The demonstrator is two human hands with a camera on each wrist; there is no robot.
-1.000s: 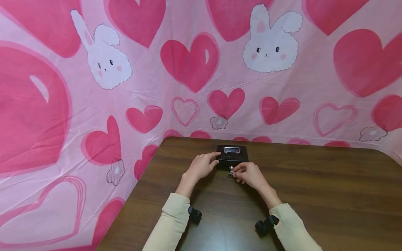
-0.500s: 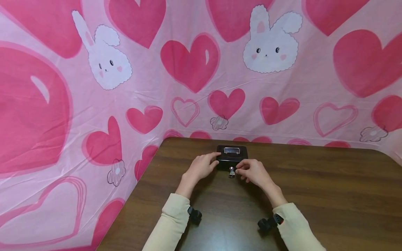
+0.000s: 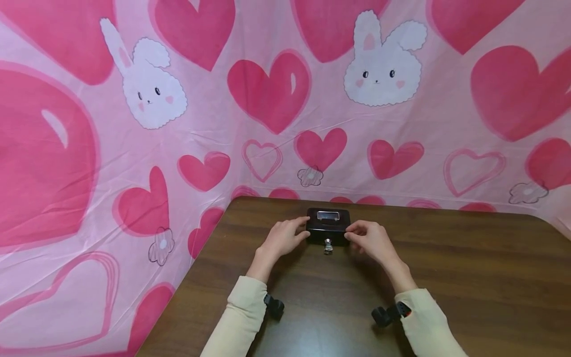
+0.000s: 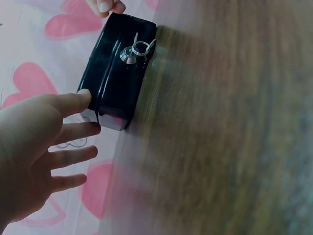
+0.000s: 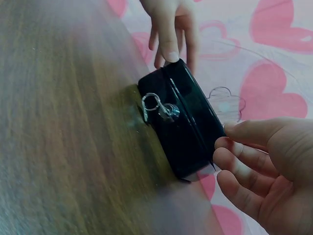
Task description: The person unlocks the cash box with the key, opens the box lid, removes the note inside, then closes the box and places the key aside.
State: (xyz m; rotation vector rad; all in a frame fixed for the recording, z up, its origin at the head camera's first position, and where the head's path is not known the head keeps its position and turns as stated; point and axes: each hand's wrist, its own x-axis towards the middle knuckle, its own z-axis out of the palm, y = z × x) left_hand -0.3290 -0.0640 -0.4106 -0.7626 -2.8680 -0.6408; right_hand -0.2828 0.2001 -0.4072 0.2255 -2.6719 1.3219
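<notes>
A small black cash box stands on the wooden table with its lid down and a silver handle lying on top. Its front lock has a key with a split ring hanging from it. My left hand is at the box's left end, fingers spread and nearly straight, the thumb against the lid's front corner. At the opposite end, my right hand touches the right front corner with its thumb at the lid's edge and its fingertips just below, loosely bent.
The brown table reaches back to a pink cloth printed with hearts and rabbits, which hangs behind it and along the left. A small black camera sits on each wrist, the left one and the right one.
My right hand has let go of the key and moved right to the box's right front corner. The key hangs in the lock. My left hand has stayed at the left end.
</notes>
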